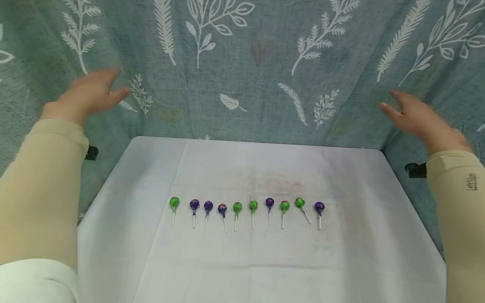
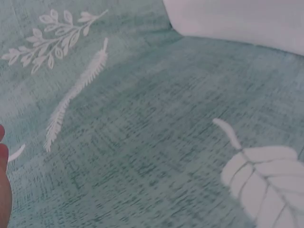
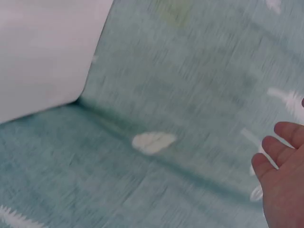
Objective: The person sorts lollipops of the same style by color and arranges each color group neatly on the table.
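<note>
My left hand (image 1: 85,94) is raised at the upper left of the head view, past the table's far left corner, fingers extended and holding nothing. On the other side my right hand (image 1: 424,120) is likewise lifted beyond the far right corner, thumb apart from the fingers, nothing in it. In the right wrist view its fingers (image 3: 278,152) show relaxed at the right edge. Several wrapped lollipops lie in a row across the table, sticks toward me. Green ones include the leftmost lollipop (image 1: 174,202); purple ones include the rightmost lollipop (image 1: 319,207). Both hands are well away from them.
A white cloth covers the table (image 1: 212,269), creased and faintly stained near the middle. Behind and beside it hangs a blue-green curtain (image 1: 257,50) with white leaf prints. Dark wrist mounts (image 1: 415,170) stick out by both sleeves.
</note>
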Available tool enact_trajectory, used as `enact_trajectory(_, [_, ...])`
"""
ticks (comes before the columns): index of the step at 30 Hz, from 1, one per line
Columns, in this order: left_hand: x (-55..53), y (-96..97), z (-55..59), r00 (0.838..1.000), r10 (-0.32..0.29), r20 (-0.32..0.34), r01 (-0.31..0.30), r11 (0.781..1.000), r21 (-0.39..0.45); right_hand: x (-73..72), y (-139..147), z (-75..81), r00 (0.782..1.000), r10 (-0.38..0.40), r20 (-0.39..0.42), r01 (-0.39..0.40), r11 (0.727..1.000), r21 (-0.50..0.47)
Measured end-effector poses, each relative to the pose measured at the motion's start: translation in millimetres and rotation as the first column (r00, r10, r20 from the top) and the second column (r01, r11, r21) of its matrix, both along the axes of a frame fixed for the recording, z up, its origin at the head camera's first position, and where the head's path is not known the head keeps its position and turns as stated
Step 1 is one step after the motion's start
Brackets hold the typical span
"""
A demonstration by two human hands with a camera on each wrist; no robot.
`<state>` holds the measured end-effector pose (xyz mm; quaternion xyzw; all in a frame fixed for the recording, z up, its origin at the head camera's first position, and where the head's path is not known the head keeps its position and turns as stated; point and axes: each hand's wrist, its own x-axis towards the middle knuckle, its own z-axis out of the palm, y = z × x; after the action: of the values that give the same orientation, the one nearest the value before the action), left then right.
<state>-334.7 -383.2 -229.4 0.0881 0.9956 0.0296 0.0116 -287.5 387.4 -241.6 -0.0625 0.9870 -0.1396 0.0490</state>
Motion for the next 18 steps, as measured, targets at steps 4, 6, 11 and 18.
enact_trajectory(4, [6.5, 3.0, -6.5, 1.0, -0.016, 0.003, 0.016, 1.0, 0.011, -0.2, -21, -1.5, 0.997, 0.071, -0.031, -0.071, 0.997, -0.016])
enact_trajectory(6, [10.0, 4.8, -9.0, 1.0, -0.028, 0.0, 0.028, 1.0, 0.011, 0.5, -31, -2.4, 0.995, 0.096, -0.038, -0.097, 0.995, -0.018])
enact_trajectory(11, [16.7, 7.6, -16.2, 0.999, -0.037, -0.003, 0.037, 0.999, 0.003, 0.5, -56, -4.7, 0.985, 0.162, -0.064, -0.162, 0.987, 0.005])
enact_trajectory(18, [23.7, 10.8, -23.3, 0.998, -0.066, -0.015, 0.066, 0.998, -0.006, 5.4, -83, -9.5, 0.971, 0.227, -0.076, -0.227, 0.974, 0.004])
